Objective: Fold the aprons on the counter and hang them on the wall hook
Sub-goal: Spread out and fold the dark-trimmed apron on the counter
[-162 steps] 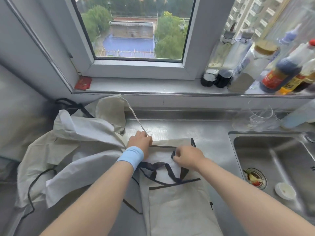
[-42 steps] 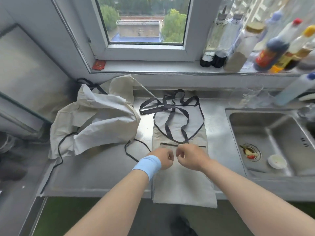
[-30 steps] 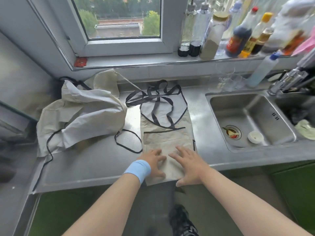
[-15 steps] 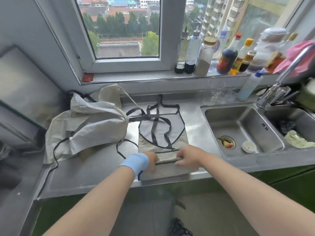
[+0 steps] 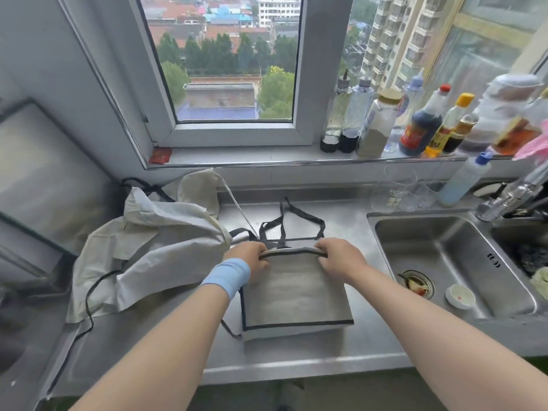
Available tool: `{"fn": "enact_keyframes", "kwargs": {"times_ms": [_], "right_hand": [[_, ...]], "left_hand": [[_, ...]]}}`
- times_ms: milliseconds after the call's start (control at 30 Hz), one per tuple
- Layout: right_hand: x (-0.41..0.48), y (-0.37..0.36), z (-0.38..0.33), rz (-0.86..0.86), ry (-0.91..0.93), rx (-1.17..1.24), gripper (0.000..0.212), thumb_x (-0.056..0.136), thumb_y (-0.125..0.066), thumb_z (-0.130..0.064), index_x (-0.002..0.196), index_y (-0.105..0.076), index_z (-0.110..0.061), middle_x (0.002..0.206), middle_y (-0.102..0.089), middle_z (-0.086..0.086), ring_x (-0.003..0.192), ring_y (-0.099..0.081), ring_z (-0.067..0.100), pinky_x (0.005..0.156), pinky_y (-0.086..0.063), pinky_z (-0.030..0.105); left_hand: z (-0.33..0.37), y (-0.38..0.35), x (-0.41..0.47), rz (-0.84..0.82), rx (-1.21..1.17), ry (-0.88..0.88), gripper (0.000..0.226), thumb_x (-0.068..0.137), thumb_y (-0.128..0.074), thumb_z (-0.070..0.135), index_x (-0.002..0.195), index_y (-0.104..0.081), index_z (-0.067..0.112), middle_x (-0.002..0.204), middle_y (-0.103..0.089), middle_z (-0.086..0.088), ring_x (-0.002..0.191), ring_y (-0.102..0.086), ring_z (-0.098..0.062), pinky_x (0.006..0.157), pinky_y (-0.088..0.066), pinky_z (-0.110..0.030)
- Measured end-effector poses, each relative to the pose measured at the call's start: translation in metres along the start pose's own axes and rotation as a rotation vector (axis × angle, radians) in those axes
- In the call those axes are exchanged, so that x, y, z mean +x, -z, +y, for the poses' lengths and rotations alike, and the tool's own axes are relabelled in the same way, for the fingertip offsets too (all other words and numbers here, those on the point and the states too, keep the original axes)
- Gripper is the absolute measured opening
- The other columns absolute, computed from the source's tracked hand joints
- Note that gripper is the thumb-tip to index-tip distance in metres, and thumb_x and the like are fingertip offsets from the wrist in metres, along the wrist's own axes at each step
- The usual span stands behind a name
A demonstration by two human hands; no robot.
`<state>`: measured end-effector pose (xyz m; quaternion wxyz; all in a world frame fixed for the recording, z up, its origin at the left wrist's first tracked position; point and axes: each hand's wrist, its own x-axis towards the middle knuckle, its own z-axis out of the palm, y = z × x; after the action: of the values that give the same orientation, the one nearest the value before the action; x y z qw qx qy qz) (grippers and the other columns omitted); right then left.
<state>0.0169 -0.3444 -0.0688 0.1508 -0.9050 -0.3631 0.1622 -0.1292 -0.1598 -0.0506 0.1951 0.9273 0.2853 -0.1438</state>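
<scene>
I have the grey apron (image 5: 296,292) doubled over on the counter (image 5: 296,360). The hem that lay at the near lip half a second ago is now carried up, and its dark-trimmed edge sits under my fingers (image 5: 262,258). The left hand (image 5: 249,256) and right hand (image 5: 341,259) each pinch one corner, fingers curled over it. Just beyond the fingertips the black straps (image 5: 284,221) loop out loose. Left of the left fingers the cream apron (image 5: 154,241) lies crumpled. Right of the right fingers is the sink (image 5: 444,247). One fold is made. I judge the straps need tucking next, and no hook is in view.
</scene>
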Motion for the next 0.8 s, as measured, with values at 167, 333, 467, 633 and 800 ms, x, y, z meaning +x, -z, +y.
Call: {"fn": "enact_keyframes", "kwargs": {"times_ms": [167,333,467,633,800], "right_hand": [[0.060,-0.034,0.017,0.004,-0.005,-0.024,0.026,0.086,-0.054,-0.019,0.108,-0.063,-0.027,0.107,-0.066,-0.004,0.102,-0.059,0.023,0.075,-0.040,0.030],[0.096,-0.060,0.029,-0.058,0.049,-0.167,0.020,0.087,-0.051,-0.020,0.101,-0.063,-0.027,0.103,-0.068,-0.004,0.101,-0.059,0.026,0.083,-0.041,0.036],[0.114,-0.072,0.029,-0.113,0.079,-0.274,0.017,0.084,-0.047,-0.019,0.093,-0.061,-0.024,0.099,-0.066,-0.001,0.098,-0.056,0.026,0.080,-0.038,0.036],[0.124,-0.076,0.027,-0.125,0.017,-0.188,0.022,0.087,-0.046,-0.019,0.106,-0.056,-0.017,0.110,-0.054,0.002,0.103,-0.054,0.027,0.081,-0.041,0.038],[0.131,-0.076,0.035,-0.071,-0.096,-0.055,0.016,0.086,-0.046,-0.016,0.101,-0.051,-0.012,0.111,-0.049,0.006,0.104,-0.048,0.028,0.083,-0.046,0.040]], "left_hand": [[-0.010,-0.019,0.061,-0.110,0.026,0.044,0.027,0.091,-0.050,0.030,0.117,-0.058,0.033,0.113,-0.064,0.005,0.103,-0.060,-0.020,0.079,-0.043,-0.027],[-0.016,-0.035,0.102,-0.344,0.136,0.044,0.047,0.096,-0.048,0.037,0.141,-0.045,0.026,0.142,-0.048,0.000,0.128,-0.048,-0.024,0.102,-0.040,-0.034],[-0.031,-0.039,0.126,-0.303,0.213,0.025,0.056,0.094,-0.045,0.047,0.146,-0.036,0.028,0.157,-0.022,0.001,0.143,-0.023,-0.023,0.109,-0.032,-0.045],[-0.040,-0.036,0.160,-0.177,0.230,0.024,0.067,0.097,-0.043,0.038,0.154,-0.011,0.020,0.161,0.019,0.001,0.149,0.014,-0.023,0.119,-0.012,-0.050],[-0.028,-0.027,0.183,0.079,0.160,-0.154,0.054,0.086,-0.051,0.006,0.139,-0.043,0.016,0.161,-0.006,-0.005,0.148,-0.005,-0.026,0.114,-0.023,-0.038]]}}
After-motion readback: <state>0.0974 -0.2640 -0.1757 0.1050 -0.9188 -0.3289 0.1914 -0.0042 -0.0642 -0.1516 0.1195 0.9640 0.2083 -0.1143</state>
